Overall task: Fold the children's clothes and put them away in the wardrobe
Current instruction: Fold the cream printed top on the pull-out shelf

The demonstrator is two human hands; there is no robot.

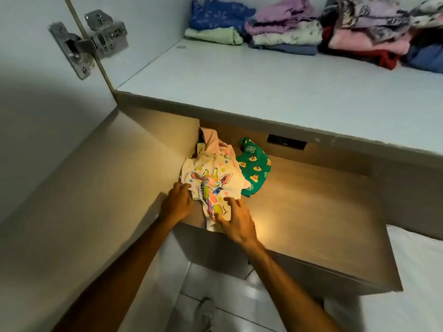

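Giraffe-print top [211, 185]: centre frame, folded, on wooden drawer surface [311, 212]; soft, light, limp, best lifted by both side edges. Left hand [177, 202] flat, fingers loose on its left edge; right hand [236, 220] spread, pressing its lower corner. Green garment [255, 167] beside it, touching. Folded stacks [287, 32] on shelf, upper right.

Cream giraffe-print top [211, 185], green chipmunk-print garment [255, 167], perhaps shorts.

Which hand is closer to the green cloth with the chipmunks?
Right. The right hand lies on the giraffe shirt, just below the green cloth. The left hand is at the shirt's far side.
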